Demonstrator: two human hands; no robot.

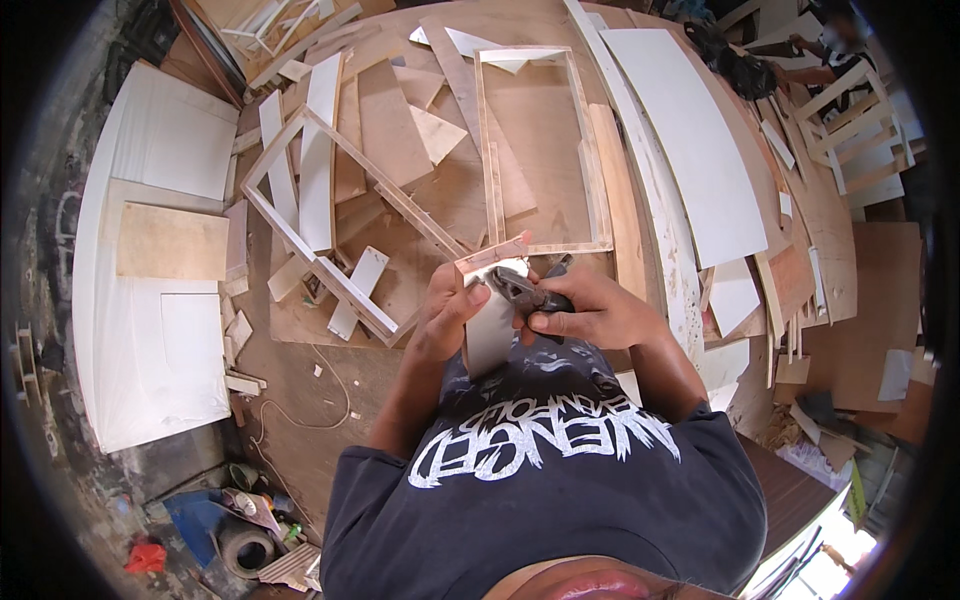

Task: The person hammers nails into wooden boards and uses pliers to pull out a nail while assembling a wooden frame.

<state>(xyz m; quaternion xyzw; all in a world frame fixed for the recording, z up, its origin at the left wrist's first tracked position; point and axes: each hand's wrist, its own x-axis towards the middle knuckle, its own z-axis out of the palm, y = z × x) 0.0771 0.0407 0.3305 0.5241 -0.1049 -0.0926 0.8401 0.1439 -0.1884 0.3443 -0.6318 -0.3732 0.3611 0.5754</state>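
My left hand [443, 312] is closed round the side of a narrow white-faced board [488, 335], held upright in front of my chest with its splintered wooden end up. In my right hand [605, 312] are dark pliers [518, 290], their handles wrapped by my fingers. The jaws of the pliers rest against the white face near the board's top end. Whether they pinch anything there, such as a nail, is too small to tell.
Ahead lies a wooden worktable [545, 205] with a rectangular frame [490, 150], a tilted second frame [360, 160] and several offcuts. A long white panel [690, 150] lies at right. White panels [150, 330] stand at left. A cord [345, 385] trails below. Another person [835, 50] is at far right.
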